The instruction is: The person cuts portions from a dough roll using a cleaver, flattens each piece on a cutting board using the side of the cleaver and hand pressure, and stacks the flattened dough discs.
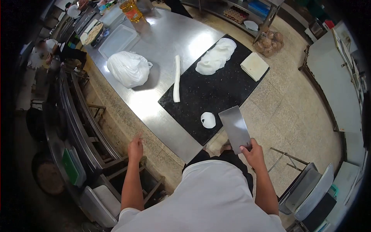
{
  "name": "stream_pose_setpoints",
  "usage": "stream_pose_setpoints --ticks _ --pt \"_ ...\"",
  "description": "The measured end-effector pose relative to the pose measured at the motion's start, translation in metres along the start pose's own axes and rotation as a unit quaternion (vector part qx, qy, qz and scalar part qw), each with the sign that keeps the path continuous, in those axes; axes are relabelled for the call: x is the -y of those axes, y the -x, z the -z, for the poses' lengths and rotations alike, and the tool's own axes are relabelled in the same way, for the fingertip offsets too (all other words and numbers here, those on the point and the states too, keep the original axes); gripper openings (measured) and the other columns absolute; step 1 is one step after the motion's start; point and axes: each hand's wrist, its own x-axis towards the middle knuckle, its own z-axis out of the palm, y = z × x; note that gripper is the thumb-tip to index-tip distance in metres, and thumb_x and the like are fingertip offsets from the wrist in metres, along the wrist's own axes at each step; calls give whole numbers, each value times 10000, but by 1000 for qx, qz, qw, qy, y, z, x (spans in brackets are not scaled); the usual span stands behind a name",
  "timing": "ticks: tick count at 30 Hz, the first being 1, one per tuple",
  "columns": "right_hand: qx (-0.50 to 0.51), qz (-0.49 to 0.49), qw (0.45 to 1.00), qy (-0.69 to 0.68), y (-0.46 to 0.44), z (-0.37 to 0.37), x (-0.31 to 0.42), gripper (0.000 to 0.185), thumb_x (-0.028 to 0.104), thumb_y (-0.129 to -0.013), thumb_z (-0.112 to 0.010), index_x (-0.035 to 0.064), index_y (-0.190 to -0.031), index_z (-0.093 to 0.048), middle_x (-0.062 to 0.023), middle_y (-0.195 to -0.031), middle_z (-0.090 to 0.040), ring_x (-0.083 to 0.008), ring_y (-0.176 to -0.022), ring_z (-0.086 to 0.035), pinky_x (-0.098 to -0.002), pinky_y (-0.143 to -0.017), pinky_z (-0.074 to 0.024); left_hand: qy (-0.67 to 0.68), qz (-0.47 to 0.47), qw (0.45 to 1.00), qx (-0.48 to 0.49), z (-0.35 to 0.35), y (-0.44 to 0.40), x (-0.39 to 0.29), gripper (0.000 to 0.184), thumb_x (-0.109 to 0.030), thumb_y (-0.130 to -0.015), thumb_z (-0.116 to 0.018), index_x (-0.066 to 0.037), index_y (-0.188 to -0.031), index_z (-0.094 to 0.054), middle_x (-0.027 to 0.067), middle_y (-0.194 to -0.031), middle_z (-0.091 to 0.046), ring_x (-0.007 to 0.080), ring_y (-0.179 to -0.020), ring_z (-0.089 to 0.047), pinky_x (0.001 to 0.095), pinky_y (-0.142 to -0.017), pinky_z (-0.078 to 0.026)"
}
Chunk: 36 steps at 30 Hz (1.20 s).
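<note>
My right hand (253, 154) grips a cleaver (235, 125) with a broad rectangular blade, held past the near right edge of a black slab (208, 92). My left hand (135, 149) hangs in the air left of the steel table, holding nothing, its fingers loosely apart and slightly blurred. On the slab, near the cleaver, lies a small round white piece of dough (208, 120) with a dark spot at its left side. A long dough rope (177, 79) lies across the slab's left edge. Farther back are a lumpy, flattened dough mass (216, 56) and a stack of square pale sheets (254, 66).
A white plastic bag (129, 69), a clear plastic lid (118, 41) and an oil bottle (131, 11) stand on the steel table (170, 29). A bag of round brown items (268, 42) sits on the floor. Another person (63, 50) is at the far left.
</note>
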Motion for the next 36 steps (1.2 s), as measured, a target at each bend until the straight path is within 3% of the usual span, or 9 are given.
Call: stream_pose_setpoints --ticks 4,8,10,13,17,26,30,31,36 --pt "-6 10 1000 5 -9 1 6 373 258 -856 -801 -2 -949 -549 -249 -800 -702 -444 -773 -714 -474 -668 -537 -113 99 987 59 9 6 -47 468 -71 -925 -659 -124 -1390 -637 182 -1009 -768 365 -907 -738 465 -798 -576" --pt "13 4 1000 6 -15 1 12 369 257 -862 -789 -11 -979 -564 -259 -832 -710 -453 -806 -716 -473 -692 -543 -129 31 989 67 -12 -2 -26 403 -71 -915 -682 -95 -1317 -685 197 -1003 -762 366 -917 -742 470 -826 -575" --pt "19 -4 1000 15 -18 4 14 368 254 -864 -785 -15 -1006 -578 -262 -844 -713 -454 -823 -718 -472 -704 -545 -212 -251 942 -64 -9 -14 -35 329 -91 -926 -689 -70 -1254 -710 203 -1039 -755 364 -940 -740 457 -840 -573" --pt "58 -21 998 -11 -16 6 13 383 255 -865 -784 -23 -1060 -607 -271 -874 -716 -444 -846 -723 -463 -722 -548 36 -19 998 41 26 -35 -148 298 -64 -933 -668 -54 -1228 -710 196 -1071 -752 361 -977 -735 439 -860 -570" --pt "57 -28 998 -26 -25 5 11 384 240 -858 -791 -30 -1073 -623 -248 -876 -716 -379 -822 -729 -431 -744 -550 72 -223 969 -81 -15 -63 -200 244 -96 -929 -738 -39 -1166 -723 189 -997 -759 310 -888 -749 399 -789 -590" --pt "22 -18 999 -15 -40 7 10 366 206 -847 -792 -33 -1036 -589 -247 -834 -687 -358 -779 -719 -438 -707 -537 139 -75 978 -137 -73 -100 -236 144 -146 -922 -716 -14 -922 -656 181 -845 -665 405 -820 -661 483 -736 -526" --pt "32 -49 998 -36 -31 0 5 373 210 -840 -796 -34 -1018 -577 -264 -834 -679 -405 -783 -712 -445 -704 -533 168 -86 970 -153 -75 -99 -228 76 -88 -925 -673 -18 -954 -676 196 -883 -684 415 -856 -675 485 -757 -538" --pt "45 -54 997 -20 -30 0 6 310 164 -854 -775 -28 -991 -574 -155 -758 -649 -228 -699 -642 -391 -655 -508 159 -104 968 -165 -76 -99 -225 87 -92 -923 -681 -19 -967 -697 199 -906 -704 404 -876 -695 467 -776 -552" --pt "23 5 1000 -1 -30 -8 5 330 175 -846 -791 -29 -970 -564 -206 -787 -669 -305 -729 -689 -425 -679 -521 118 -172 961 -183 -74 -94 -219 94 -62 -923 -653 -33 -998 -702 199 -919 -698 409 -880 -690 481 -776 -560"
